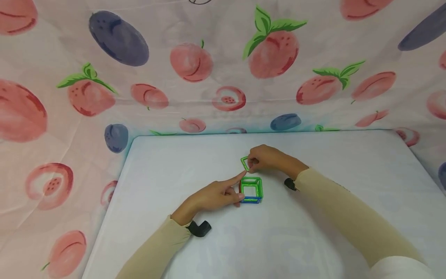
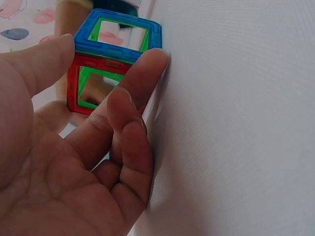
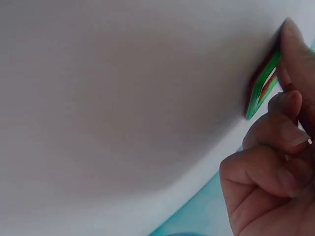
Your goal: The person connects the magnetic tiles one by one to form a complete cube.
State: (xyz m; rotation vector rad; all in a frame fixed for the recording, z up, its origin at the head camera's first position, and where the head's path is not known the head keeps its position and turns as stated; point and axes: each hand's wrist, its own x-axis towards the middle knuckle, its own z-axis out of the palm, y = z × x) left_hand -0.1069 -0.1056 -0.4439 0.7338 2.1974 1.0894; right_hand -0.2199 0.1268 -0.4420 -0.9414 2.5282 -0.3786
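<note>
A small cube of square magnetic tiles stands on the white table, with green, blue and red frames. My left hand holds its near left edge between thumb and a finger, across the blue tile and the red tile. The left index finger points out past the cube's far left corner. Just beyond the cube, my right hand pinches a green square tile close over the table. In the right wrist view red shows along the green tile, and the thumb and fingers hide part of it.
The white table extends around both hands. A fruit-print cloth hangs behind it and at the sides. Black wrist mounts sit on the left sleeve and the right sleeve.
</note>
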